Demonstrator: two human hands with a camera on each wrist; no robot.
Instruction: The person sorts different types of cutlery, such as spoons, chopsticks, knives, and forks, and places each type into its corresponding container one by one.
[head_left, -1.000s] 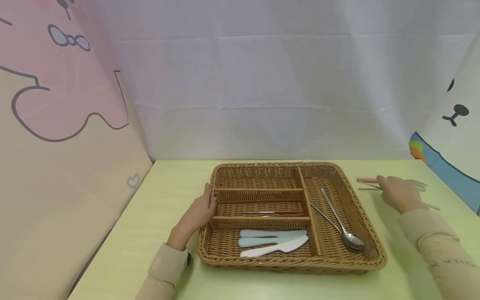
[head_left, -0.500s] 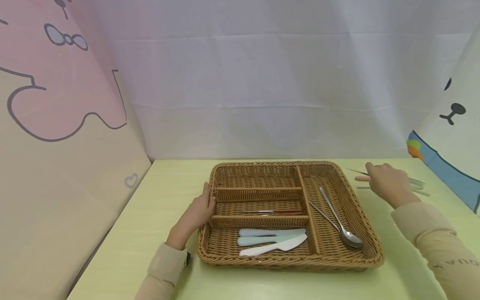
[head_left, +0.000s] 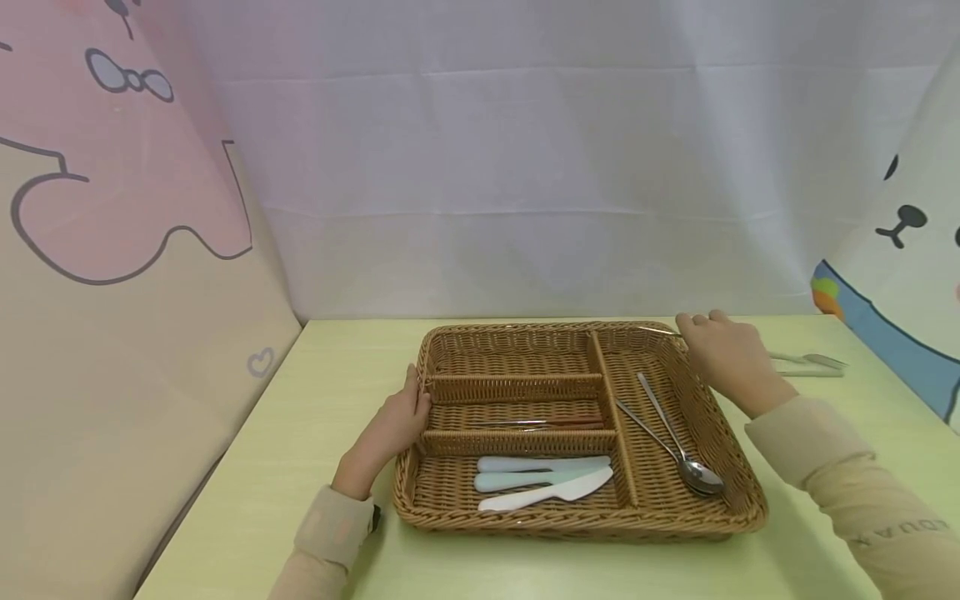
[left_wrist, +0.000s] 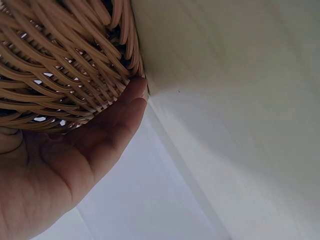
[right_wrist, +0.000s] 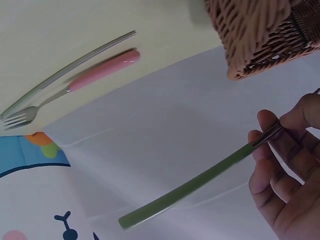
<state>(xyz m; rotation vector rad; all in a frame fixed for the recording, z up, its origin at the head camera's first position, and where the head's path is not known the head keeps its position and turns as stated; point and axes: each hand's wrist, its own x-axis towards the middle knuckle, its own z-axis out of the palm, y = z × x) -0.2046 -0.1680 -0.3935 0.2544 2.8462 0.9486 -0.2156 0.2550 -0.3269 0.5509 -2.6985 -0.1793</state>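
Observation:
My left hand rests against the left side of a wicker cutlery basket, its fingers lying along the outer wall. Above the basket's back right corner, my right hand pinches a chopstick with a green handle and a metal tip. In the head view the tip points left over the back rim, and the hand hides most of the rest. Behind the hand on the table lie a pink-handled fork and a pale green and metal chopstick.
The basket's front left compartment holds several knives. Red-ended chopsticks lie in the middle one, and two metal spoons in the long right one. White cloth hangs behind the table.
My right hand has lifted the green-handled chopstick from beside the fork and carried it left to the basket's back right corner. My left hand has stayed at the basket's side.

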